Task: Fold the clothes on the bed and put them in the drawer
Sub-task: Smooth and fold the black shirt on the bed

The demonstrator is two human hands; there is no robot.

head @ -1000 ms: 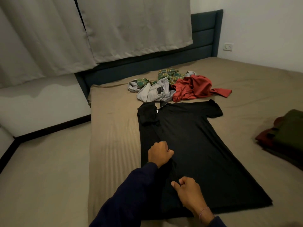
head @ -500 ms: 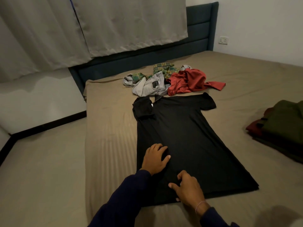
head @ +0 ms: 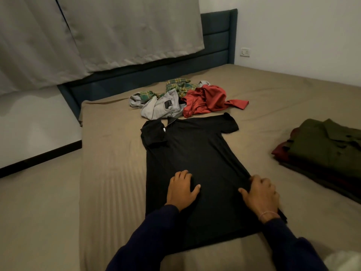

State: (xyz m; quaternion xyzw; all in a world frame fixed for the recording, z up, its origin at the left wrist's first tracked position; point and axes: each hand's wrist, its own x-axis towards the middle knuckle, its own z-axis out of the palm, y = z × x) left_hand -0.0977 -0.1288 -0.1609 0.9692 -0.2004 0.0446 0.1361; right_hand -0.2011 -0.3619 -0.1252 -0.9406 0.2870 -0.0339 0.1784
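Note:
A black t-shirt (head: 195, 163) lies flat on the tan bed (head: 109, 173), collar away from me, with its left side and sleeve folded inward. My left hand (head: 182, 189) presses flat on the lower left part of the shirt, fingers spread. At the shirt's right edge, my right hand (head: 260, 195) grips the fabric, which bunches under the fingers and thumb. Beyond the collar is a pile of unfolded clothes: a red shirt (head: 207, 99), grey jeans (head: 162, 108) and a green plaid garment (head: 179, 86).
A folded stack with an olive green shirt (head: 328, 145) on a dark red piece (head: 279, 151) sits at the bed's right side. A dark blue headboard (head: 216, 42) and grey curtains (head: 97, 32) stand behind. The floor (head: 35, 202) runs along the bed's left edge.
My left hand went from a fist to lying flat on the shirt. My right hand moved from the shirt's lower middle to its right edge and took hold there.

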